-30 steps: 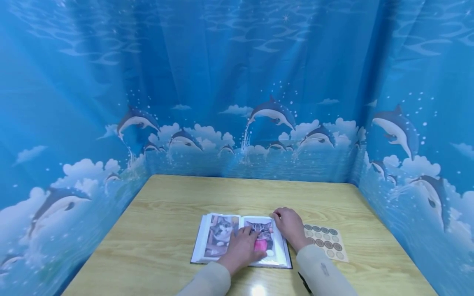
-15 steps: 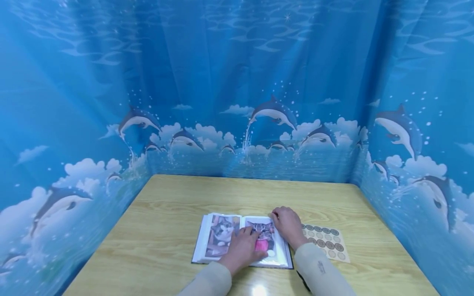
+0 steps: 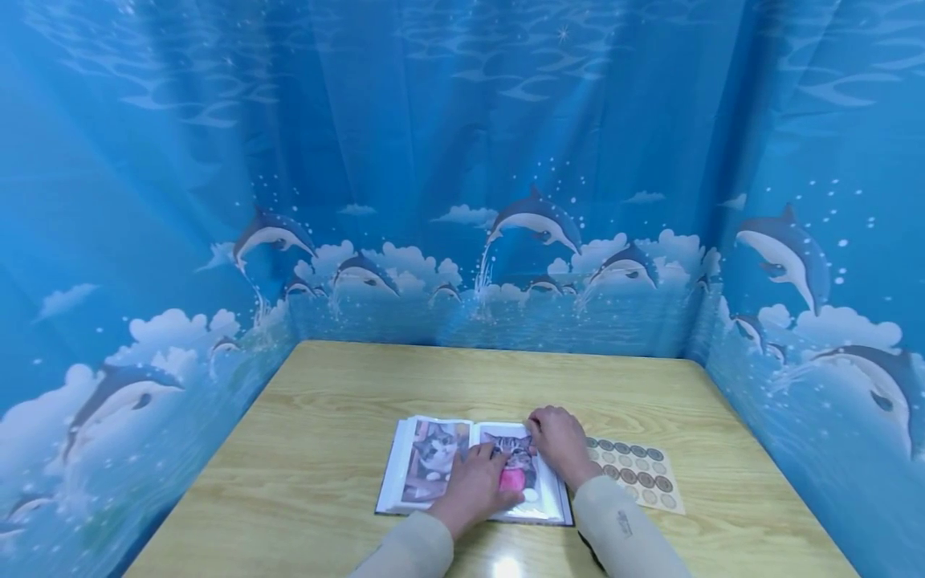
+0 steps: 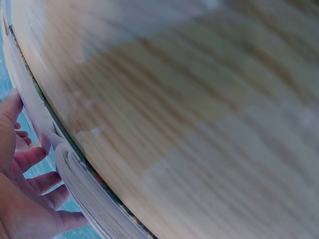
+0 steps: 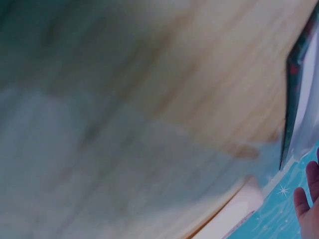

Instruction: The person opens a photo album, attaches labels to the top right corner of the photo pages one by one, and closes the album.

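An open photo album point(image 3: 433, 466) with cat pictures lies near the front of the wooden table point(image 3: 340, 401). My left hand point(image 3: 477, 482) rests flat on the right-hand page, fingers straight over a cat photo with a pink patch. My right hand point(image 3: 558, 443) lies on that page's right edge, its fingers bent at the upper corner; whether they pinch the page is unclear. In the left wrist view the album's page stack point(image 4: 84, 191) appears beside my left hand point(image 4: 22, 184). The right wrist view shows the album's dark cover edge point(image 5: 291, 99) and a fingertip of my right hand point(image 5: 306, 209).
A beige sticker sheet point(image 3: 639, 474) with round dark stickers lies just right of the album, partly under my right wrist. Blue dolphin-print curtains point(image 3: 506, 241) close in the table on the left, back and right.
My right hand has shifted slightly left along the right page's edge. The left hand stays pressed on the page.
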`<state>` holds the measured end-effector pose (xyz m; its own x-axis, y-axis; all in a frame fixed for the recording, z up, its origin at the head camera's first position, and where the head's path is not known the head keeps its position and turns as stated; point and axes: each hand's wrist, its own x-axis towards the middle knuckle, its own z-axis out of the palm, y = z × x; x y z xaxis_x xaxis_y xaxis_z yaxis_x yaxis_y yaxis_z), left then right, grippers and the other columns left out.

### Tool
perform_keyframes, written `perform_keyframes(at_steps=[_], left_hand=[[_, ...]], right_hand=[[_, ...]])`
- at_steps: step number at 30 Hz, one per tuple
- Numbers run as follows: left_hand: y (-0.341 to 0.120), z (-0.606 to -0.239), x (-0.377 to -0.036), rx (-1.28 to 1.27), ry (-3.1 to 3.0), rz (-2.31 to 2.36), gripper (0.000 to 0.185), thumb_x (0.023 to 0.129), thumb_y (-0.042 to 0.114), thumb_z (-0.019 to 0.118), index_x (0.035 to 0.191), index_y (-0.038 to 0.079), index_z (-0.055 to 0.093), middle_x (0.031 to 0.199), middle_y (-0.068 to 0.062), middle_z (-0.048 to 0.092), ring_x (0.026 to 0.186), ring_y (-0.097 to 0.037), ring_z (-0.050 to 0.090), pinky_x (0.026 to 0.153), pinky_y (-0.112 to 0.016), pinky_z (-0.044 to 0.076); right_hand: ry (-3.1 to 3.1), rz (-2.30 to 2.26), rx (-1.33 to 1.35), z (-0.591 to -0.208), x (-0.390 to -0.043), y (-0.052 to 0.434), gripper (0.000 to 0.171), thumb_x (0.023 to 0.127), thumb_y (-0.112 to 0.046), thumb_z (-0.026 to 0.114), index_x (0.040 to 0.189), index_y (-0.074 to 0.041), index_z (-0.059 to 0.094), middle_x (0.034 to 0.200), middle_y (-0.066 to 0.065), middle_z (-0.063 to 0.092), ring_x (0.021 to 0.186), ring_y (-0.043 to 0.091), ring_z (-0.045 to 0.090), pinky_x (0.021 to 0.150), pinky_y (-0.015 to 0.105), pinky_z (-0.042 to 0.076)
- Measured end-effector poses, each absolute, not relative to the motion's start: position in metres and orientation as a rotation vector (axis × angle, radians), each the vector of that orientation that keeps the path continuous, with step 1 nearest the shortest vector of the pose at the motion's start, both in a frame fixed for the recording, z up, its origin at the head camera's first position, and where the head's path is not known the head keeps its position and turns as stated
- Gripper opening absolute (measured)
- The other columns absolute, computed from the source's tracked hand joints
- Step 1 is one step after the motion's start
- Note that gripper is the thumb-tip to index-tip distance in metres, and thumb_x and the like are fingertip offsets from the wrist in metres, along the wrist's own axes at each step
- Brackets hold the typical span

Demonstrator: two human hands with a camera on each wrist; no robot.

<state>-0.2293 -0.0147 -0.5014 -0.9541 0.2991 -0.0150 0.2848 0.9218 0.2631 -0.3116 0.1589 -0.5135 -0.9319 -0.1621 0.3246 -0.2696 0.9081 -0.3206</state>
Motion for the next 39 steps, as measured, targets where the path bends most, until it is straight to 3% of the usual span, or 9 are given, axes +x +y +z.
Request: perform_keyframes(at_steps=[24,39], left_hand=[[-0.0156,-0.5030,-0.2304,0.485,3.031,0.391,0.081,0.080,0.064,0.069,0.143,0.015,0.053,0.151,-0.014,0.043,0.137,-0.036,0.040,0.111,-0.063,0.029],[-0.0153,-0.5014,-0.2289,0.494,3.044,0.394,0.080,0.080,0.062,0.071,0.143,0.015,0.053,0.150,-0.015,0.044,0.136,-0.036,0.041,0.110,-0.063,0.030]], right_hand=[[-2.740,0.411,0.499,-0.5156,-0.3042,0.1527,0.006,0.088,-0.019,0.074,0.090,-0.014,0.076,0.080,-0.002,0.064,0.077,0.017,0.060,0.076,0.039,0.054],[-2.759,0.354,0.562,-0.5176,-0.3016,0.1526,0.010,0.090,-0.016,0.071,0.098,-0.012,0.076,0.088,0.000,0.065,0.083,0.019,0.059,0.078,0.039,0.054]])
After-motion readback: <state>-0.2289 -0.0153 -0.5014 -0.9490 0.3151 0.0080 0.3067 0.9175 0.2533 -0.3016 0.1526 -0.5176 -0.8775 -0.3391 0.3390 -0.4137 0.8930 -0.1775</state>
